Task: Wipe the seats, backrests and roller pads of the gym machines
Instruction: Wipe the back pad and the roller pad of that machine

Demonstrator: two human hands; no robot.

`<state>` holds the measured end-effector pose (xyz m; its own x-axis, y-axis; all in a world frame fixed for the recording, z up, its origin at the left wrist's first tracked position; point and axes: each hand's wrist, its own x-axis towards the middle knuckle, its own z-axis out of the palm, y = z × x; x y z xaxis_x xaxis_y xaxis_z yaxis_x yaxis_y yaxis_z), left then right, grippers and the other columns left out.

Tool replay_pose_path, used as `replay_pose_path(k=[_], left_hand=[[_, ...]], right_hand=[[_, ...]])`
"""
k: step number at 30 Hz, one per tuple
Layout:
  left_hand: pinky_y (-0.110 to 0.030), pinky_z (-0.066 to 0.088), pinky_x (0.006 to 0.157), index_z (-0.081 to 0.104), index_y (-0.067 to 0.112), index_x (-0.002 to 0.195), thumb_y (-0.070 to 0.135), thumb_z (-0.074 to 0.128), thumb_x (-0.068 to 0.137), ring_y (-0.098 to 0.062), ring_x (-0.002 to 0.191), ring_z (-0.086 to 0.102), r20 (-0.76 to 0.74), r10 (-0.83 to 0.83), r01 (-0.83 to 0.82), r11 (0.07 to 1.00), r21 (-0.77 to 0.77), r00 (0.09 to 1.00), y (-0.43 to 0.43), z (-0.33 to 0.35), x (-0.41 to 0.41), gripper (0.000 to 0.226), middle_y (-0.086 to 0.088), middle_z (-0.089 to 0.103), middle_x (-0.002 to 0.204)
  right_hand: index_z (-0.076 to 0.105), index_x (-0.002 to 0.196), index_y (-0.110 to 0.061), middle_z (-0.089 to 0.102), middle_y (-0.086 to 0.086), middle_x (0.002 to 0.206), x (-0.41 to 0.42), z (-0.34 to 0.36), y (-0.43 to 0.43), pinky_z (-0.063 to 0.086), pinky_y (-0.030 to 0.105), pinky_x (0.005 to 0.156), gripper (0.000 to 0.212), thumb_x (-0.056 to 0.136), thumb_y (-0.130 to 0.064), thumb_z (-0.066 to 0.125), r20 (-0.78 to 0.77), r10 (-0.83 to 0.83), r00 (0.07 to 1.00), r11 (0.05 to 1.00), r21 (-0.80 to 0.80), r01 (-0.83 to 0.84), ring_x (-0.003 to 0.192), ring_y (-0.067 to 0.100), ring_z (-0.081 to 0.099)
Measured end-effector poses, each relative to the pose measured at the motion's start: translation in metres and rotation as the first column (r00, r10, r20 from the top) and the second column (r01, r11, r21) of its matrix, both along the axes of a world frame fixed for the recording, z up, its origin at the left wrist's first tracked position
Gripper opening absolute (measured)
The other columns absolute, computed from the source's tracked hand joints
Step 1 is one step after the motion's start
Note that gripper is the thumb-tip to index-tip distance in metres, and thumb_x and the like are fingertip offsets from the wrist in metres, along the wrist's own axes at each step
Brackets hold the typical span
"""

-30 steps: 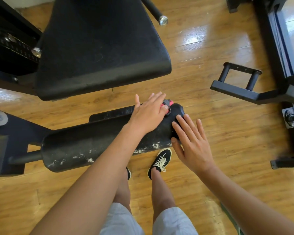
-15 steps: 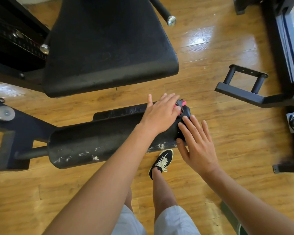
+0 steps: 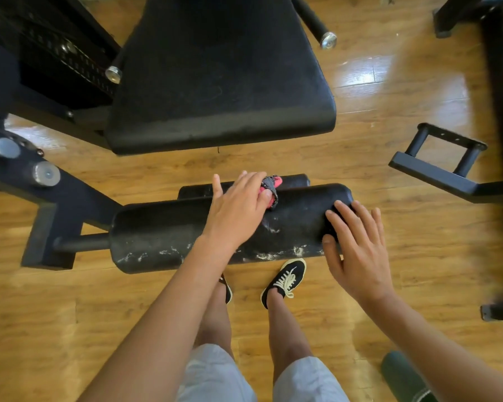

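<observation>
Step in hand: wiping the roller pad [image 3: 157, 233]. The pad lies just in front of the seat [image 3: 215, 82], long axis left–right, free end right, shaft end left.

Left hand [image 3: 238, 210]: flat, pressing the cloth [image 3: 270, 187] onto the pad's top.

Right hand [image 3: 357, 250]: spread, bracing the free end, grasping nothing.

Next, likely: sweep leftward and lower — scuffs [image 3: 267, 256] remain on the near face.
</observation>
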<state>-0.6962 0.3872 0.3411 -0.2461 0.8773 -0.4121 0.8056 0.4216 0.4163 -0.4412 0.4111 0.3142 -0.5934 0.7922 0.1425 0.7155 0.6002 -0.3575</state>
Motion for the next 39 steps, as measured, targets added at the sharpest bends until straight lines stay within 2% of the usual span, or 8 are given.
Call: replay_pose_path(k=[9, 16, 25, 31, 33, 35, 37, 39], left_hand=[[-0.059, -0.005, 0.124, 0.037, 0.025, 0.153, 0.036, 0.026, 0.111, -0.016, 0.156, 0.021, -0.115, 0.176, -0.182, 0.983, -0.038, 0.978, -0.094, 0.014, -0.117, 0.045, 0.001, 0.042, 0.160], [-0.060, -0.004, 0.123, 0.039, 0.020, 0.151, 0.031, 0.028, 0.111, -0.019, 0.155, 0.024, -0.087, 0.220, -0.215, 0.975, 0.063, 0.972, -0.142, 0.019, -0.164, 0.042, -0.001, 0.044, 0.157], [-0.051, -0.005, 0.124, 0.037, 0.022, 0.153, 0.031, 0.026, 0.110, -0.015, 0.158, 0.007, -0.009, 0.210, -0.204, 0.961, 0.187, 0.978, -0.174, 0.014, -0.157, 0.045, 0.006, 0.032, 0.163], [-0.052, -0.009, 0.124, 0.051, 0.019, 0.138, 0.028, 0.054, 0.102, -0.013, 0.155, 0.022, -0.126, 0.218, -0.201, 0.971, 0.131, 0.968, -0.160, 0.028, -0.162, 0.037, 0.006, 0.048, 0.152], [-0.054, 0.001, 0.125, 0.053, 0.014, 0.129, 0.025, 0.059, 0.098, -0.020, 0.153, 0.026, -0.140, 0.236, -0.225, 0.970, 0.089, 0.962, -0.148, 0.035, -0.161, 0.033, 0.001, 0.052, 0.148], [-0.053, 0.012, 0.124, 0.053, 0.012, 0.123, 0.023, 0.056, 0.097, -0.027, 0.150, 0.031, -0.107, 0.258, -0.252, 0.966, 0.066, 0.960, -0.141, 0.036, -0.157, 0.029, -0.002, 0.054, 0.143], [-0.053, 0.014, 0.122, 0.054, 0.014, 0.122, 0.024, 0.046, 0.098, -0.024, 0.147, 0.034, -0.063, 0.268, -0.261, 0.960, 0.099, 0.961, -0.145, 0.029, -0.157, 0.027, -0.001, 0.054, 0.141], [-0.052, 0.006, 0.125, 0.051, 0.020, 0.140, 0.028, 0.033, 0.101, -0.015, 0.154, 0.023, -0.027, 0.273, -0.268, 0.955, 0.128, 0.962, -0.152, 0.021, -0.156, 0.044, 0.004, 0.044, 0.155]], right_hand=[[0.068, 0.127, -0.004, 0.066, 0.013, 0.135, -0.070, 0.014, 0.005, 0.010, 0.051, 0.127, 0.035, 0.105, -0.023, 0.048, -0.022, -0.023, 0.999, 0.999, -0.023, 0.023, 0.136, 0.034, 0.050], [0.066, 0.132, -0.014, 0.066, 0.007, 0.136, -0.101, 0.002, 0.002, 0.025, 0.048, 0.122, 0.048, 0.107, -0.037, 0.032, 0.153, -0.061, 0.986, 0.997, -0.034, 0.067, 0.134, 0.027, 0.052], [0.067, 0.131, -0.013, 0.067, 0.008, 0.134, -0.101, -0.001, 0.000, 0.028, 0.048, 0.120, 0.048, 0.106, -0.036, 0.033, 0.123, -0.108, 0.987, 0.994, 0.017, 0.107, 0.133, 0.028, 0.054], [0.066, 0.132, -0.013, 0.067, 0.008, 0.134, -0.098, -0.002, 0.001, 0.029, 0.047, 0.119, 0.047, 0.107, -0.036, 0.033, 0.102, -0.080, 0.992, 0.997, 0.016, 0.079, 0.133, 0.028, 0.054], [0.066, 0.132, -0.013, 0.067, 0.008, 0.134, -0.097, -0.002, 0.000, 0.029, 0.047, 0.119, 0.047, 0.107, -0.036, 0.033, 0.098, -0.076, 0.992, 0.997, 0.019, 0.075, 0.133, 0.027, 0.054], [0.067, 0.132, -0.013, 0.067, 0.007, 0.134, -0.096, -0.001, 0.001, 0.029, 0.046, 0.119, 0.047, 0.107, -0.036, 0.033, 0.097, -0.078, 0.992, 0.997, 0.022, 0.077, 0.133, 0.026, 0.054], [0.068, 0.130, -0.013, 0.068, 0.007, 0.133, -0.096, -0.001, 0.001, 0.030, 0.046, 0.119, 0.047, 0.106, -0.035, 0.034, 0.092, -0.086, 0.992, 0.996, 0.026, 0.084, 0.132, 0.026, 0.055], [0.069, 0.129, -0.013, 0.068, 0.006, 0.133, -0.096, -0.002, 0.001, 0.031, 0.047, 0.120, 0.046, 0.106, -0.034, 0.036, 0.091, -0.099, 0.991, 0.995, 0.040, 0.095, 0.132, 0.026, 0.055]])
